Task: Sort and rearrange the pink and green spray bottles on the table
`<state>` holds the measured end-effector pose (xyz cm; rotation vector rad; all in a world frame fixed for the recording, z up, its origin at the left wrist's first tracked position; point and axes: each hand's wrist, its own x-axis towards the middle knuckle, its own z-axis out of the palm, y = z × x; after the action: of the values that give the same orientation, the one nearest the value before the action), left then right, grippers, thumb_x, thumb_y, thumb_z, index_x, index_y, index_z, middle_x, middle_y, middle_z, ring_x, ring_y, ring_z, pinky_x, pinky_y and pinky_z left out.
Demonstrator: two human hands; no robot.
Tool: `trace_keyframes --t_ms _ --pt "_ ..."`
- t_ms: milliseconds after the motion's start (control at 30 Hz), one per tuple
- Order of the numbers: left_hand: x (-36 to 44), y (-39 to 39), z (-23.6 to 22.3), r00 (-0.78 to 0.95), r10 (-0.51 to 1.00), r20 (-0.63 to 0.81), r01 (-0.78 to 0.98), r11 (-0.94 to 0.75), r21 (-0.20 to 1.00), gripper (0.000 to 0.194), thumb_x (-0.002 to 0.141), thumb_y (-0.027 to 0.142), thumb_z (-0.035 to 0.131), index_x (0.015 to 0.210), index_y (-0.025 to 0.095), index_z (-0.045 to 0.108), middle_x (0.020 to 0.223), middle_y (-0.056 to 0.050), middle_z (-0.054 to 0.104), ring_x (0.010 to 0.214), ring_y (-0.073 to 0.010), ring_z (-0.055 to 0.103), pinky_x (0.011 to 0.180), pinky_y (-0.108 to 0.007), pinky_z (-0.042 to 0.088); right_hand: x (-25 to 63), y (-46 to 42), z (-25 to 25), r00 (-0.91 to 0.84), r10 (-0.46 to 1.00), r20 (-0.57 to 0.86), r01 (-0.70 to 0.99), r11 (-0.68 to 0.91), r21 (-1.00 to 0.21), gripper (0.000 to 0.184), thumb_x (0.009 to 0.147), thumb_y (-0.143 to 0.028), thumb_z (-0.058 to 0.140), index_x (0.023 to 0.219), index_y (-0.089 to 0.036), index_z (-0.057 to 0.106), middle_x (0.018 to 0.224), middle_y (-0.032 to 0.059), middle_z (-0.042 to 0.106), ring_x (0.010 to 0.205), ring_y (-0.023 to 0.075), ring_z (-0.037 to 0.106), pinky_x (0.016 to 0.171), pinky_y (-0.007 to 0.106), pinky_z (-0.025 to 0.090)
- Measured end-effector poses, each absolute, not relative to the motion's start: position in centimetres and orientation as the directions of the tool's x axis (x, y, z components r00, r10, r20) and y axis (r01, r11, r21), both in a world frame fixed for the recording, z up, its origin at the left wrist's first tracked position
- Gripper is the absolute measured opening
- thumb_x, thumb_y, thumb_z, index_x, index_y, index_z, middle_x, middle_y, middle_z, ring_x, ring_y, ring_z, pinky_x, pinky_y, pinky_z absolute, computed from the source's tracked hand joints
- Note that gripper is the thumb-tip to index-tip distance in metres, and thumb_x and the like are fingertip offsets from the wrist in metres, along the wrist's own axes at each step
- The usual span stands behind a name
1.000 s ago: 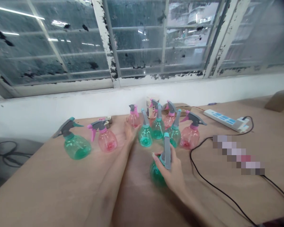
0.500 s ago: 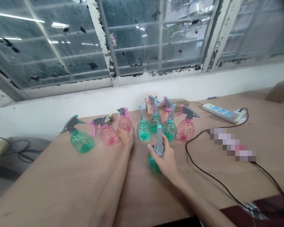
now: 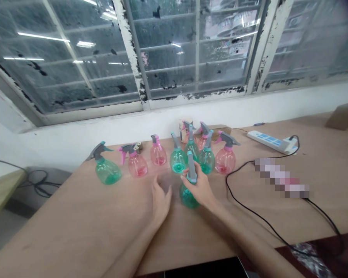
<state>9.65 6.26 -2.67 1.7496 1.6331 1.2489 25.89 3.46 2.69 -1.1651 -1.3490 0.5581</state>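
Note:
My right hand [image 3: 201, 187] is closed round the neck of a green spray bottle [image 3: 188, 197] that stands upright in front of the others. To its left my left hand [image 3: 161, 199] is off the bottles, thumb and fingers apart, with nothing in it. Beyond that hand stands a pink spray bottle [image 3: 158, 154]. Farther left are another pink spray bottle [image 3: 137, 166] and a green spray bottle [image 3: 108, 172]. Behind my right hand, several green and pink bottles crowd together, among them a green spray bottle [image 3: 178, 160] and a pink spray bottle [image 3: 225, 160].
A white power strip [image 3: 272, 142] with a plug lies at the back right. Its black cable [image 3: 249, 208] loops across the table [image 3: 84, 227]. A printed cup [image 3: 183, 135] stands by the wall, a cardboard box [image 3: 342, 116] at far right. A blurred-out item lies near the cable.
My left hand has let go of the pink spray bottle and drawn back toward me and slightly right. My right hand keeps its hold on the green spray bottle. The view has shifted slightly.

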Motion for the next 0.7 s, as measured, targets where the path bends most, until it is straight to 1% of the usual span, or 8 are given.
trace_keyframes --t_ms 67,133,200,233,333,467,600,700 --pt "9.2 4.8 -2.8 -0.011 0.954 0.3 0.529 -0.249 0.811 0.046 0.081 0.031 0.052 0.123 0.016 0.044 0.125 -0.015 0.053 0.118 -0.0256 0.053 0.1 -0.043 0.042 26.0 4.1 2.5 0.192 0.85 0.491 0.303 0.425 -0.853 0.053 0.076 -0.028 0.061 0.125 -0.02 0.044 0.11 0.0083 0.063 0.098 0.0222 0.064 0.088 0.039 0.05" --pt "9.2 4.0 -2.7 0.144 0.966 0.216 0.543 -0.26 0.798 0.02 0.082 0.032 0.05 0.097 0.02 0.055 0.096 -0.007 0.063 0.094 -0.0224 0.062 0.087 -0.038 0.047 26.1 4.6 2.5 0.18 0.821 0.542 0.331 0.468 -0.819 0.052 0.074 -0.026 0.061 0.123 -0.02 0.045 0.12 0.0102 0.057 0.109 0.0234 0.059 0.093 0.04 0.047" --pt "9.4 3.8 -2.6 0.24 0.957 0.16 0.557 -0.271 0.785 0.011 0.081 0.03 0.048 0.082 0.022 0.055 0.076 -0.001 0.06 0.075 -0.0188 0.06 0.074 -0.033 0.046 26.2 5.1 2.6 0.171 0.797 0.579 0.352 0.5 -0.791 0.053 0.073 -0.022 0.061 0.124 -0.02 0.046 0.125 0.0106 0.053 0.114 0.0239 0.055 0.097 0.042 0.045" --pt "9.6 3.9 -2.5 0.265 0.952 0.15 0.563 -0.279 0.778 0.008 0.079 0.028 0.048 0.078 0.022 0.053 0.07 0.001 0.058 0.069 -0.0174 0.058 0.069 -0.031 0.044 26.2 5.3 2.6 0.161 0.795 0.584 0.344 0.51 -0.788 0.055 0.073 -0.02 0.06 0.125 -0.02 0.045 0.125 0.0101 0.054 0.114 0.0234 0.055 0.097 0.042 0.044" --pt "9.9 4.3 -2.3 0.301 0.945 0.127 0.558 -0.282 0.78 0.004 0.075 0.024 0.048 0.073 0.022 0.051 0.06 0.004 0.052 0.059 -0.0145 0.052 0.06 -0.027 0.039 26.5 5.7 2.7 0.098 0.83 0.549 0.266 0.509 -0.818 0.057 0.073 -0.019 0.057 0.128 -0.021 0.043 0.115 0.007 0.061 0.103 0.0205 0.06 0.092 0.039 0.047" --pt "9.9 5.1 -1.7 0.328 0.941 0.079 0.459 -0.232 0.857 0.004 0.073 0.024 0.047 0.07 0.021 0.049 0.051 0.007 0.048 0.05 -0.0119 0.05 0.054 -0.024 0.037 26.8 6.1 2.9 0.046 0.855 0.516 0.19 0.5 -0.845 0.051 0.072 -0.021 0.058 0.122 -0.022 0.047 0.103 0.0032 0.064 0.089 0.0177 0.063 0.083 0.034 0.05" --pt "9.8 6.1 -1.2 0.283 0.959 -0.003 0.354 -0.102 0.93 0.011 0.071 0.031 0.048 0.076 0.02 0.05 0.049 0.008 0.048 0.041 -0.0109 0.048 0.041 -0.021 0.036 27.1 6.1 2.8 0.092 0.867 0.49 0.23 0.46 -0.858 0.032 0.07 -0.022 0.061 0.101 -0.02 0.054 0.084 -0.001 0.061 0.074 0.0156 0.058 0.074 0.03 0.048" --pt "9.6 6.7 -1.0 0.223 0.975 -0.027 0.281 -0.038 0.959 0.019 0.07 0.037 0.05 0.078 0.02 0.049 0.047 0.009 0.047 0.036 -0.0099 0.046 0.036 -0.02 0.036 27.3 6.1 2.6 0.114 0.867 0.485 0.238 0.45 -0.86 0.02 0.071 -0.024 0.062 0.089 -0.02 0.052 0.079 -0.002 0.057 0.071 0.015 0.055 0.071 0.029 0.046"
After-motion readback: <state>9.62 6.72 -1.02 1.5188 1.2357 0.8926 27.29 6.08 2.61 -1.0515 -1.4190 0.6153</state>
